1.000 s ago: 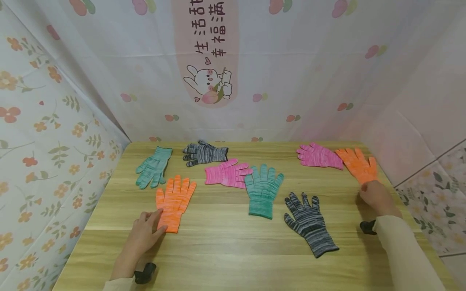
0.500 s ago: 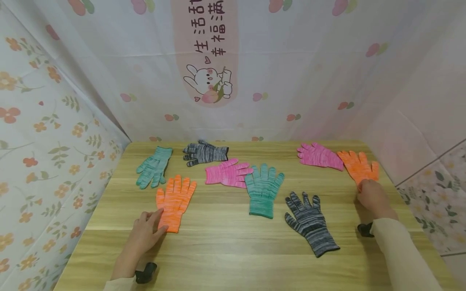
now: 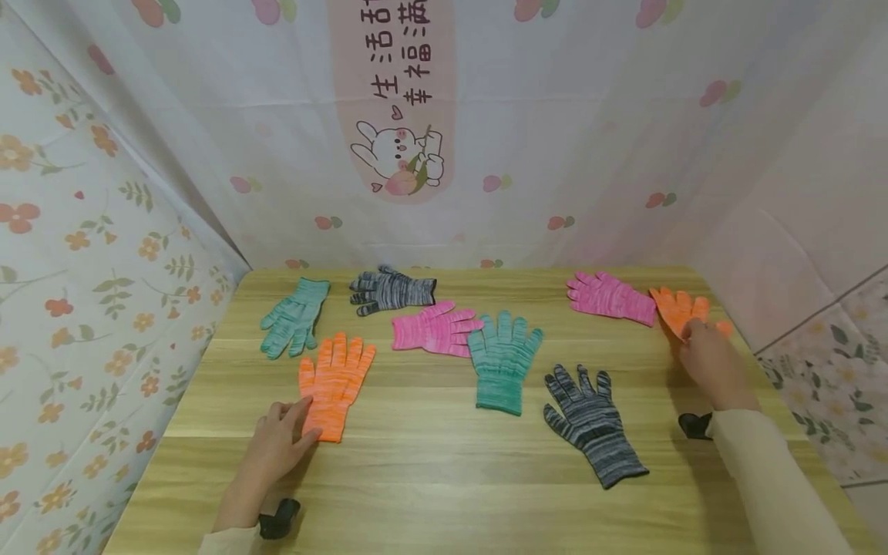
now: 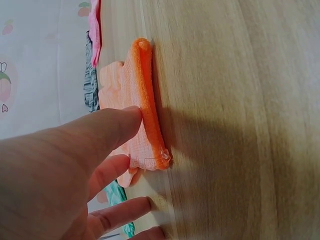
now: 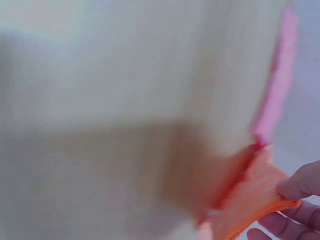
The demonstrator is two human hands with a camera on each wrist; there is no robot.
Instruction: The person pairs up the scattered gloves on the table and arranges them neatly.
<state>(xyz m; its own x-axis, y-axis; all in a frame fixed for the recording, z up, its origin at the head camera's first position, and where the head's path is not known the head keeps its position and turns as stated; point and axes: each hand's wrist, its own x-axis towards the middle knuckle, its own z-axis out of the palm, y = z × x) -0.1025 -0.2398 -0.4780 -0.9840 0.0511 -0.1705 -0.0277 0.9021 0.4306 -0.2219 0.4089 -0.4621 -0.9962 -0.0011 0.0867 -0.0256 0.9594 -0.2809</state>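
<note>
Orange far-right glove: cuff end raised off the desk, finger end beside the pink glove, contact unclear.
Right grip: pinching that cuff, thumb against fingers.
Left grip: fingers spread, touching the orange near-left glove.
Slip risk: shallow pinch may let knit slide.
Drag risk: snagging fingertips could shift the pink glove.

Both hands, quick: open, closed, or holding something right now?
Left hand: open, touching the left orange glove.
Right hand: closed, pinching the right orange glove.
</note>
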